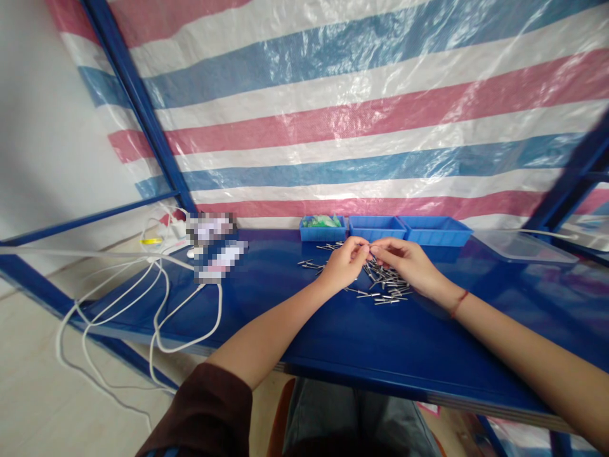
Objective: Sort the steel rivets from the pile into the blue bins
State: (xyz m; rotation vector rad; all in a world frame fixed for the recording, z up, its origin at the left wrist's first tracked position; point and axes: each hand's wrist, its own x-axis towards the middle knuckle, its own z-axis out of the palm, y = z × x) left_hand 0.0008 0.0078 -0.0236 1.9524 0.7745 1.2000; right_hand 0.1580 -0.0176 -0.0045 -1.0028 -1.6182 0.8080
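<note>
Above a loose pile of silvery blind rivets, my left hand and my right hand meet at the fingertips. Both are closed in a pinch. Whatever sits between the fingers is too small and covered to make out. The pile spreads under and in front of the hands, with a few rivets strewn to the left of my left hand. Behind the hands stand three blue bins in a row. Green plastic packaging fills the left bin; the middle bin and the right bin stand beside it.
A clear plastic lid lies on the right of the blue table. White cables loop over the left end and hang off its edge. Blue posts and a striped tarp enclose the back.
</note>
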